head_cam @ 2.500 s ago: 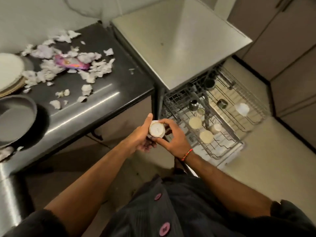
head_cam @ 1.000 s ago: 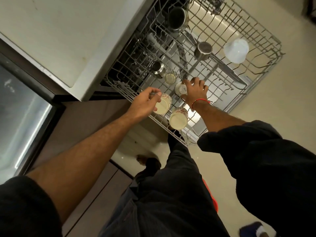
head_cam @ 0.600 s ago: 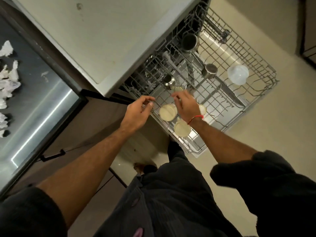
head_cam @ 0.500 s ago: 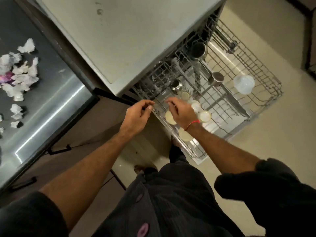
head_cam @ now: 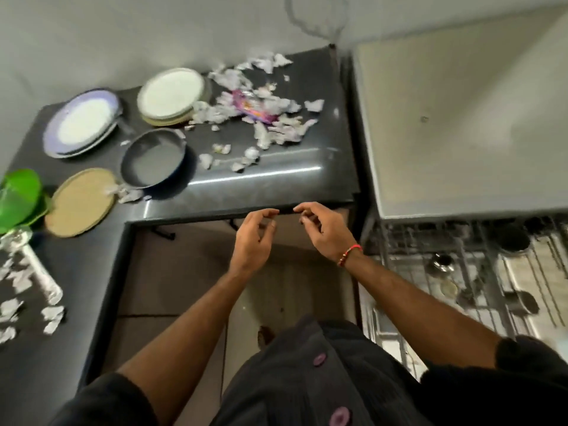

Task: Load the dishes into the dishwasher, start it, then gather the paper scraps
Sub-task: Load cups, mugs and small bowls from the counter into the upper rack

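Beside the dark counter (head_cam: 276, 182), nothing is held now: the left hand (head_cam: 253, 238) and right hand (head_cam: 322, 232) are loosely curled, withdrawn from the dishwasher rack (head_cam: 461, 272). Plates (head_cam: 83, 124), pan (head_cam: 152, 158) and paper scraps (head_cam: 264, 118) remain uncollected.

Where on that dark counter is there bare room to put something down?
Bare strip along the front edge of the counter, right of the dark pan and below the paper scraps. The pale dishwasher top is bare. The plates crowd the left.
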Tool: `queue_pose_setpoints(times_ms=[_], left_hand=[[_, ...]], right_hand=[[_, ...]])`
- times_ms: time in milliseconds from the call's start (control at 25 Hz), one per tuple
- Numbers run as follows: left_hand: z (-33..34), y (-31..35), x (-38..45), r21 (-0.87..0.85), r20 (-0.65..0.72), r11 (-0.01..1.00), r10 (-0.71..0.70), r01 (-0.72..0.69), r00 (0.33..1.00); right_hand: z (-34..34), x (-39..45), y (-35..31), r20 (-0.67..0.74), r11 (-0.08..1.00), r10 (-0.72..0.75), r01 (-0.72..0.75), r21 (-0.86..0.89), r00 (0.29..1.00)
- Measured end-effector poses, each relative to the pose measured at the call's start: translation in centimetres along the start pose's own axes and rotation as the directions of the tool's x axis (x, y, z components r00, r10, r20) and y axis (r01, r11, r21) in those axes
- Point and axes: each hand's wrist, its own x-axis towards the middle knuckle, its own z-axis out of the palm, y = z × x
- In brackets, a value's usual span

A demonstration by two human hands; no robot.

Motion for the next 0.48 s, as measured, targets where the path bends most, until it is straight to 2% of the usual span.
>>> queue_pose_setpoints(times_ms=[120,320,480], left_hand=[[-4.9,-3.0,-0.8,-0.026,-0.133,0.996,-0.084,0.081,0.988],[-13.0,-9.2,-1.8,-0.047,-0.301,0.986,-0.164,0.157,0.939],[-18.0,-14.5,-0.3,0.017,-0.301,0.97,-0.227,0.243,0.926]], right_hand=[[5.1,3.5,-3.2,0.119,1.0,-0.022,0.02,0.015,0.993],[13.9,7.6,-9.0,0.341,0.999,0.034,-0.032,-0.011,0.939],[19.8,10.2,-12.7,0.38,0.994,0.103,-0.104,-0.017,0.919]])
